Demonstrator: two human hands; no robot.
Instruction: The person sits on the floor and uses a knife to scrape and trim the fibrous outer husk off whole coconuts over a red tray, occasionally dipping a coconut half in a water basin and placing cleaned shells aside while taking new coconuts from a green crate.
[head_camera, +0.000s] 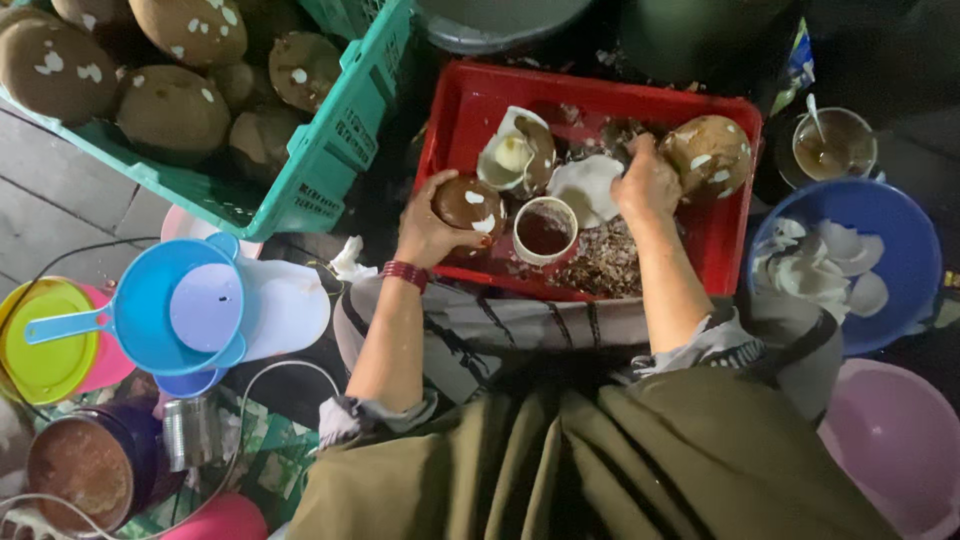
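— While your left hand (432, 232) sits over the red plastic crate (735, 215), what do its fingers grip?
— They're curled around a round, brown rough-shelled coconut (466, 203).
— And your right hand (647, 182)?
— Fingers bunched on white coconut flesh (588, 187), beside a speckled husk (706, 155).

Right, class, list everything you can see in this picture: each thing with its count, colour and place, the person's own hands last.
Crate: one, green, upper left, holding brown coconuts.
Tray: one, red, centre, littered with husk scraps.
Cup: one, white, in tray.
Basin: one, blue, right, holding white coconut pieces.
Scoop: one, blue, left.
Bowl: one, pink, lower right.
Left hand: holds a brown coconut.
Right hand: in tray, beside another coconut.
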